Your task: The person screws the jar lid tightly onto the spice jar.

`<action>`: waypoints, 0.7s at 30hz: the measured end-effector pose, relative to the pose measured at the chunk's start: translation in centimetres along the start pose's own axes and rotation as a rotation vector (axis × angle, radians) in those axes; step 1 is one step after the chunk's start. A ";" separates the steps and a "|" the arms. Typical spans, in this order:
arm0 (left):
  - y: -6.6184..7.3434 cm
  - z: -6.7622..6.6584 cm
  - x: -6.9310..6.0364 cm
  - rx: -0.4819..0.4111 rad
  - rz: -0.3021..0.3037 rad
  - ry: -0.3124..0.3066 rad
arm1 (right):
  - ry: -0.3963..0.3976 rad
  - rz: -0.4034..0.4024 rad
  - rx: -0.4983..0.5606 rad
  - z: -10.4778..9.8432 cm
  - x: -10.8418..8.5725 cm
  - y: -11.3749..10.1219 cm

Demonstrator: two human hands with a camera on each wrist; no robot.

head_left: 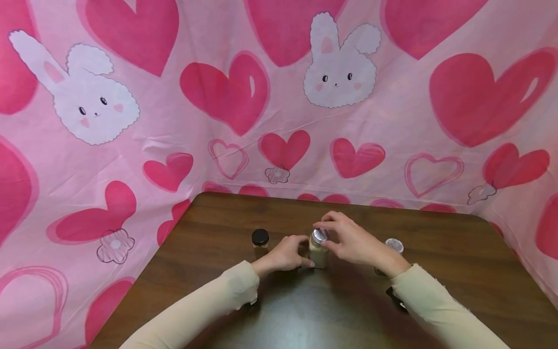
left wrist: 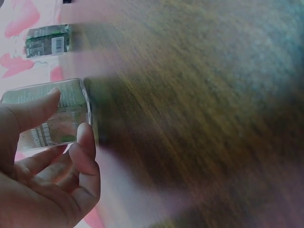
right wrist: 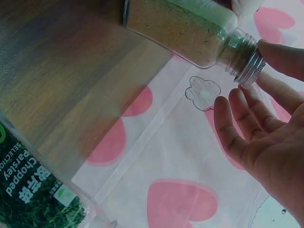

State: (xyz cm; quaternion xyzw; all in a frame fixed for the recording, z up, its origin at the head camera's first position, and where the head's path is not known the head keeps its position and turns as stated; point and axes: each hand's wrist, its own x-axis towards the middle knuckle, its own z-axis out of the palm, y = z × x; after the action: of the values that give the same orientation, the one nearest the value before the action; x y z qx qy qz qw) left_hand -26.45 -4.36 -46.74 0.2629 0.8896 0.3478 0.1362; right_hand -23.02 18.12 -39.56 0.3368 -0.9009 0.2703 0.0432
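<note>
On the table (head_left: 301,320), your left hand (head_left: 285,253) pinches the jar (head_left: 318,257) by its body, your right hand (head_left: 350,240) its cap (head_left: 319,236); the jar stands upright between them; it looks like glass, so probably stiff, slick, breakable, fairly light; hold its flat sides low, the cap by its ridged rim.

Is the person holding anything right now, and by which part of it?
Yes, a clear jar: the left hand grips its body, and the right hand pinches its silver lid.
</note>
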 end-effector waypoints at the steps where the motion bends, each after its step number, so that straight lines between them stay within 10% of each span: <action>1: 0.0 0.0 0.0 0.002 0.004 0.001 | -0.002 -0.003 -0.004 0.0 0.0 0.0; 21: 0.0 0.0 0.0 -0.005 0.022 0.005 | -0.044 0.004 -0.024 -0.1 0.6 -0.5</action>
State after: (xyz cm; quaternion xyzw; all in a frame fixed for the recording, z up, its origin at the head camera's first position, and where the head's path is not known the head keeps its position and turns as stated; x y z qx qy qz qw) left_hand -26.43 -4.38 -46.75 0.2712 0.8862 0.3521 0.1306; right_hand -23.18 17.45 -39.10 0.3403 -0.9055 0.2521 0.0271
